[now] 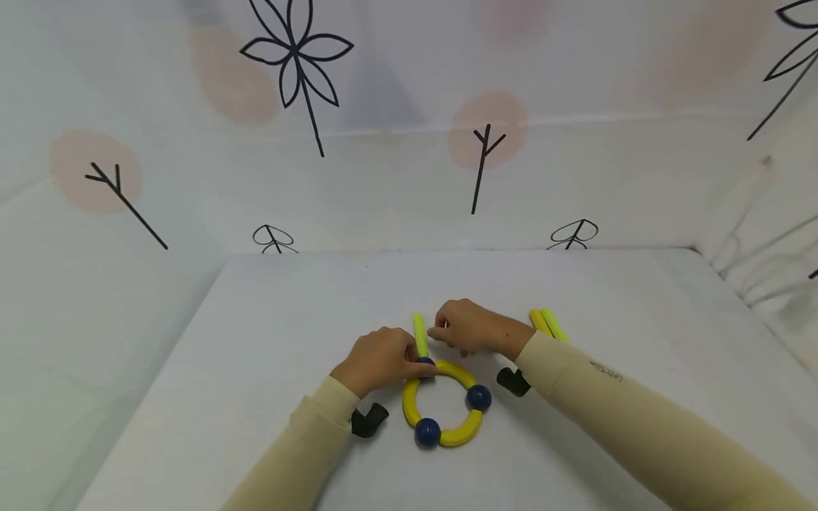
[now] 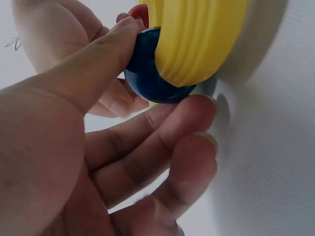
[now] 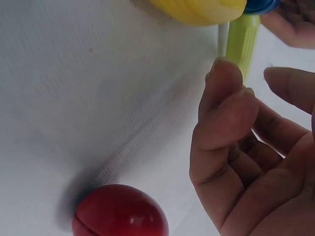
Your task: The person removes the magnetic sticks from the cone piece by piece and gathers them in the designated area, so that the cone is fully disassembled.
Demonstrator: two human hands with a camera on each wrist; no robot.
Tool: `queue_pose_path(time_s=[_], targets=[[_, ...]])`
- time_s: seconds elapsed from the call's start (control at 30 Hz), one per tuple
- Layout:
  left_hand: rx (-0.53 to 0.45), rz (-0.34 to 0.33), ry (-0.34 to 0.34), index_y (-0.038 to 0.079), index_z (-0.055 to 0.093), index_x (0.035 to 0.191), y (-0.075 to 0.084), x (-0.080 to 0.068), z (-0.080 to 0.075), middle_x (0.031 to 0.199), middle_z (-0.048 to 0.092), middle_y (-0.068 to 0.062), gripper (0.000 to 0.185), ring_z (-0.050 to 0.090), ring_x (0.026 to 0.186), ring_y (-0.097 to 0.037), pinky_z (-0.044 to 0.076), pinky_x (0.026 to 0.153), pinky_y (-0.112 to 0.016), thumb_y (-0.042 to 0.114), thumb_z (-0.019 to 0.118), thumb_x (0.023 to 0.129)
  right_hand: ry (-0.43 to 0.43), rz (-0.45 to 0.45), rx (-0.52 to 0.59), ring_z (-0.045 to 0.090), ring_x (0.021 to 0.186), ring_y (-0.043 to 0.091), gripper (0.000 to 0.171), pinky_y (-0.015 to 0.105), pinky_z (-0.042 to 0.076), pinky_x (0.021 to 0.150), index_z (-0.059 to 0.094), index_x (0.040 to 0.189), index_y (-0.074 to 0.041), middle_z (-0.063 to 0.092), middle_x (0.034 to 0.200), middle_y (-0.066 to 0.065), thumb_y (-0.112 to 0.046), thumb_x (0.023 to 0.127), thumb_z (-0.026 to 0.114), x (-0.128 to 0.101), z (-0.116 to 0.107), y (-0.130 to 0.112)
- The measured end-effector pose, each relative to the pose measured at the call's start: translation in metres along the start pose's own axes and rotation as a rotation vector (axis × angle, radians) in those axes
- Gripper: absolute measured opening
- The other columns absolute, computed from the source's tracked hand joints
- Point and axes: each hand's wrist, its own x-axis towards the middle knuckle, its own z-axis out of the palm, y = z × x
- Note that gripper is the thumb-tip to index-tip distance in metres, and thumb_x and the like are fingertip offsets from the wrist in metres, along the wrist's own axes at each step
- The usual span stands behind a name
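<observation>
Closest to you, at the near side of the tabletop (image 1: pixel 268 333), lies a ring (image 1: pixel 447 403) made from curved yellow pieces joined by dark blue balls. Two of these balls, one at the near side (image 1: pixel 427 431) and one at the right (image 1: pixel 478 397), lie free in the head view. The third blue ball (image 2: pixel 150 73) is at the far left of the ring, and your left hand (image 1: pixel 378 358) pinches it: in the left wrist view the thumb lies over the top of the ball and the curled fingers (image 2: pixel 162 130) support it from below, with a ribbed yellow piece (image 2: pixel 197 39) joined to it.

From this same ball a light green stick (image 1: pixel 420 335) goes away from you across the tabletop. Your right hand (image 1: pixel 469 328) is just beside the far end of this stick. In the right wrist view its fingers (image 3: pixel 224 113) are loosely curled and the fingertips are very near the green stick, but I cannot tell if they really touch it; the grip is not closed around anything.

A red ball (image 3: pixel 120 211) rests on the tabletop under your right hand, apart from the fingers. Two more sticks (image 1: pixel 547 323), one yellow and one green, lie side by side just behind your right sleeve (image 1: pixel 613 404). The wall cloth behind the tabletop shows drawn black plants and pale pink circles.
</observation>
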Motion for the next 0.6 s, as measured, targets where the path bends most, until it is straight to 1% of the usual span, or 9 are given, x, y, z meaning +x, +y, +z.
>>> queue_pose_path(time_s=[0.2,0.4,0.6], targets=[[-0.012,0.021,0.012,0.024,0.067,0.067,0.0,0.0,0.0,0.058,0.052,0.011,0.036,0.045,0.053,-0.007,0.033,0.049,-0.024,0.055,0.078,0.08,-0.028,0.033,0.017,0.055,0.053,0.013,0.027,0.022,0.046,0.052,0.068,0.088,-0.007,0.059,0.067,0.002,-0.027,0.103,0.056,0.012,-0.003,-0.003],[-0.014,0.019,-0.002,0.024,0.067,0.065,0.001,0.0,0.0,0.055,0.05,0.012,0.036,0.044,0.052,-0.007,0.032,0.049,-0.024,0.054,0.078,0.081,-0.034,0.079,0.017,0.054,0.051,0.013,0.034,0.022,0.046,0.051,0.066,0.083,-0.006,0.055,0.06,0.001,-0.031,0.103,0.056,0.021,-0.003,-0.003],[-0.013,0.036,0.0,0.023,0.068,0.064,0.001,0.0,-0.001,0.053,0.048,0.012,0.036,0.042,0.05,-0.007,0.03,0.048,-0.023,0.053,0.078,0.081,-0.039,0.129,0.008,0.05,0.049,0.012,0.039,0.021,0.043,0.049,0.063,0.078,-0.009,0.049,0.057,-0.002,-0.038,0.102,0.055,0.029,0.001,-0.001]])
